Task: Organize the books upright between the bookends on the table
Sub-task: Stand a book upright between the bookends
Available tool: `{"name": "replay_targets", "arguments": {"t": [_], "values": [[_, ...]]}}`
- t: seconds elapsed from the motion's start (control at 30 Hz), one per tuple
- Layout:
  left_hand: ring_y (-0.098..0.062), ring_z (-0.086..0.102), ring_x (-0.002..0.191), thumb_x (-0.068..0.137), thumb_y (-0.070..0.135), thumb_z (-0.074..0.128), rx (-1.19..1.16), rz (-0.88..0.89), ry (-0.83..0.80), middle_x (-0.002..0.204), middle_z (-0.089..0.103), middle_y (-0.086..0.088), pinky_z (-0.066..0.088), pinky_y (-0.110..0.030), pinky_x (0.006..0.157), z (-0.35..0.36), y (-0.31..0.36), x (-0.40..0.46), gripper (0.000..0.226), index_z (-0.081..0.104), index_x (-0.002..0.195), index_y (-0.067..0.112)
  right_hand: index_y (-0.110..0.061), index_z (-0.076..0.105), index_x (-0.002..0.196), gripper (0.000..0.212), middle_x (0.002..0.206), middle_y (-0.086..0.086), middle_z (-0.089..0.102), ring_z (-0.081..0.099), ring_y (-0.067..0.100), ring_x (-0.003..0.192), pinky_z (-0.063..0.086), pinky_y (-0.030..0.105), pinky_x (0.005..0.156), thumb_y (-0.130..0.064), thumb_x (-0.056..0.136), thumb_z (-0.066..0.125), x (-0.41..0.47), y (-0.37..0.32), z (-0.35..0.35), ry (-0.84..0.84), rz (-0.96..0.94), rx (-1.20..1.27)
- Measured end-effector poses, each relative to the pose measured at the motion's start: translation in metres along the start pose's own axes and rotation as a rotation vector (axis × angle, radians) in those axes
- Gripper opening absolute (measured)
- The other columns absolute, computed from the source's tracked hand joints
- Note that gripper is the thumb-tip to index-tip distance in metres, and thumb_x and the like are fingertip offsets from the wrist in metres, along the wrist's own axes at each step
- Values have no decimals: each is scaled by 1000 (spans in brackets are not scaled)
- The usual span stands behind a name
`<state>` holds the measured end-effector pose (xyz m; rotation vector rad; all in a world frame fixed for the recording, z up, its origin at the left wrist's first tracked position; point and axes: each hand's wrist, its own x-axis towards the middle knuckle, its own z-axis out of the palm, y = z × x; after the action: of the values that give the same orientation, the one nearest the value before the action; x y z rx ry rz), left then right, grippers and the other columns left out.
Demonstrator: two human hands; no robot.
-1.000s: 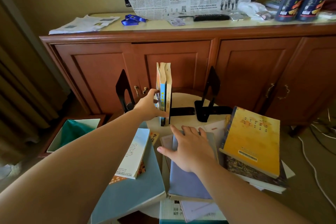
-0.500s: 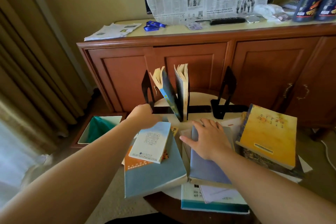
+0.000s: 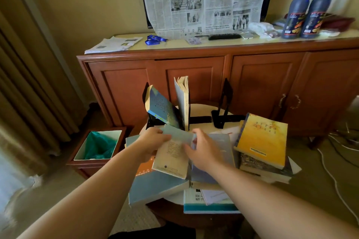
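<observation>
Tabletop (image 3: pixel 202 108) at frame centre carried two black bookends (image 3: pixel 223 106). Between them one book (image 3: pixel 183 101) stood upright, a blue book (image 3: pixel 162 106) leaned left. Both hands, left (image 3: pixel 153 139) and right (image 3: pixel 202 151), gripped a pale paperback (image 3: pixel 172 153) just below.

At frame centre, a pale paperback (image 3: pixel 171 158) is gripped by the left hand (image 3: pixel 153 139) and the right hand (image 3: pixel 202 151); behind it, a blue book (image 3: pixel 162 107) is seen tilted beside an upright book (image 3: pixel 182 101).
</observation>
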<state>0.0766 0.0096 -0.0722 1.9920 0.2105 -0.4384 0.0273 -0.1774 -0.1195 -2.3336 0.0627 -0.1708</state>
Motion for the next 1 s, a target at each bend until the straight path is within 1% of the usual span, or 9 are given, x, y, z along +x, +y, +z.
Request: {"name": "replay_targets", "arguments": {"t": [0.1,0.23,0.3,0.37,0.47,0.6,0.77,0.9,1.0], "values": [[-29,76,89,104,15,64,-259,68,-20,105,77,-18,63,-43,70,17,17,-11,18,66,116,1,-35,41,125,36,110,-9,63,63,14,96,51,30,75,-51,100,61,0,-4,-10,-16,158,274],[-34,74,95,105,10,61,-461,105,-93,116,73,-27,62,-54,90,47,33,-22,19,63,117,-5,-26,65,113,20,106,-4,72,67,18,95,53,36,81,-43,102,60,7,7,-42,48,269,452],[-31,75,91,107,14,58,-480,109,-121,109,77,-22,63,-46,83,61,36,-26,17,67,110,0,-23,66,110,18,101,-3,71,68,19,92,50,35,73,-39,103,59,7,18,-65,91,261,412],[-27,76,91,106,19,59,-388,131,-129,105,78,-17,61,-37,80,73,34,-24,19,71,108,4,-19,64,108,18,99,0,69,66,19,89,49,35,68,-35,104,57,7,32,-88,157,272,361],[-18,70,90,95,22,73,26,233,-14,103,76,-9,59,-34,80,88,20,-11,18,76,109,11,-15,59,109,18,101,3,66,61,15,82,44,31,59,-32,106,54,8,59,-114,306,358,275],[-17,59,116,89,42,81,503,336,-45,129,60,-1,47,-26,97,104,1,-9,52,64,134,21,-15,60,111,17,109,7,67,64,25,91,52,34,64,-30,106,54,9,100,-140,453,504,252],[-25,42,134,81,52,84,636,362,-4,139,41,-1,42,-44,116,116,-7,-13,78,49,146,27,-10,64,118,30,114,12,70,67,33,100,58,42,79,-32,98,68,0,137,-147,388,640,65],[-25,40,135,88,53,77,699,395,-16,139,42,0,40,-42,116,114,-8,-17,69,51,146,28,-9,63,120,34,116,13,67,66,31,99,52,35,69,-34,98,69,-8,138,-142,364,580,-106],[-23,41,138,96,47,70,720,455,-22,143,47,1,36,-39,117,108,-11,-22,56,55,145,26,-15,56,136,50,122,11,55,58,31,110,52,39,74,-42,95,70,-14,126,-137,363,545,-374]]}}
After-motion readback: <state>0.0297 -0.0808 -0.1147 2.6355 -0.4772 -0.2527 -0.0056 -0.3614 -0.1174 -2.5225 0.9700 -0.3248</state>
